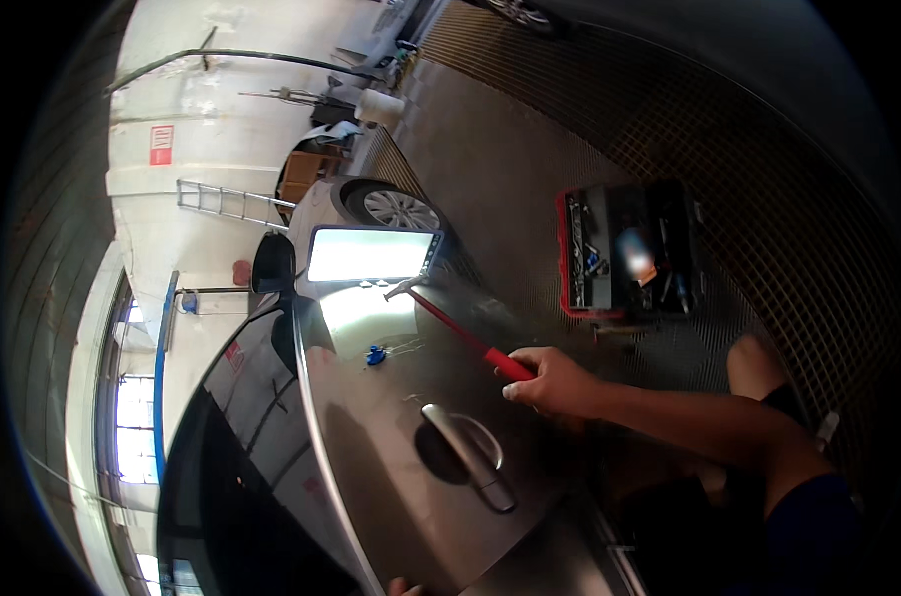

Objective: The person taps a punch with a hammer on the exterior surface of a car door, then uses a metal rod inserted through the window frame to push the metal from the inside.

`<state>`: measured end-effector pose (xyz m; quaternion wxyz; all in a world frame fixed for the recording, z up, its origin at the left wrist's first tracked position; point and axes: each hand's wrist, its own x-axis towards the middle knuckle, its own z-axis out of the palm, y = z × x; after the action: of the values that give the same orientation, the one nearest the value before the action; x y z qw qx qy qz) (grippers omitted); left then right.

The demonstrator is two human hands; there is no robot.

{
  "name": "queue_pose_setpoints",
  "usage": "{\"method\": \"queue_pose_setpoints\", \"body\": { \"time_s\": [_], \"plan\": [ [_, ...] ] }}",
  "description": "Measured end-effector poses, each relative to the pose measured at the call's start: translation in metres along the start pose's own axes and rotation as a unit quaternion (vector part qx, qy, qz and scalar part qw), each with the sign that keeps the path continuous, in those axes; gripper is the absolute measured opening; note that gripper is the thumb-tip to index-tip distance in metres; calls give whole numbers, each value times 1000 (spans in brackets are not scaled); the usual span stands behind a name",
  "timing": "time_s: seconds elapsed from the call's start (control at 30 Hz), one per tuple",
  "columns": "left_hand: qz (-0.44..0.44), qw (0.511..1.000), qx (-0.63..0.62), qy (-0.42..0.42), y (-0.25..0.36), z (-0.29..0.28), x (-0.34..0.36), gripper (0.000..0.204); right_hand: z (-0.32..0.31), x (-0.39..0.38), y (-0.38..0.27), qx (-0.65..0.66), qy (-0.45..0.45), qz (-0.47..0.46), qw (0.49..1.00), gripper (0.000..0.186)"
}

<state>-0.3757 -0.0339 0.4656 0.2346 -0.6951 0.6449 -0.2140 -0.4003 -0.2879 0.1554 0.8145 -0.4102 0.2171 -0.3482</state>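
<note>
My right hand [554, 382] is closed round the red grip of a hammer [450, 323]. Its slim shaft points up and left, and its pale metal head is close to the lower edge of a lit panel lamp [371, 255]. The lamp is at the front part of a grey-brown car door [371, 427]. On the door below the lamp's reflection is a small blue piece [375, 355], its kind unclear. The door handle [465, 452] lies nearer to me. Of my left hand [403, 588], only fingertips show at the bottom edge, by the window trim; its grip is hidden.
An open red-edged toolbox [569, 253] with hand tools and a bright light stands on the floor at right, a wooden-handled tool [619, 329] beside it. The car's front wheel [399, 211] and side mirror [274, 263] are ahead. A ladder [232, 202] leans near the wall.
</note>
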Motion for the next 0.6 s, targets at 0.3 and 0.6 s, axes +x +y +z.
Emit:
{"method": "queue_pose_setpoints", "body": {
  "time_s": [0.3, 0.6],
  "plan": [
    [-148, 958, -168, -178, -27, -55, 178, 43, -3, -87, -5, -189, 265, 280, 903, 50],
    [-88, 883, -430, -165, -184, 42, 331, 41, -13, -179, -92, -181, 263, 130, 939, 35]
  ]
}}
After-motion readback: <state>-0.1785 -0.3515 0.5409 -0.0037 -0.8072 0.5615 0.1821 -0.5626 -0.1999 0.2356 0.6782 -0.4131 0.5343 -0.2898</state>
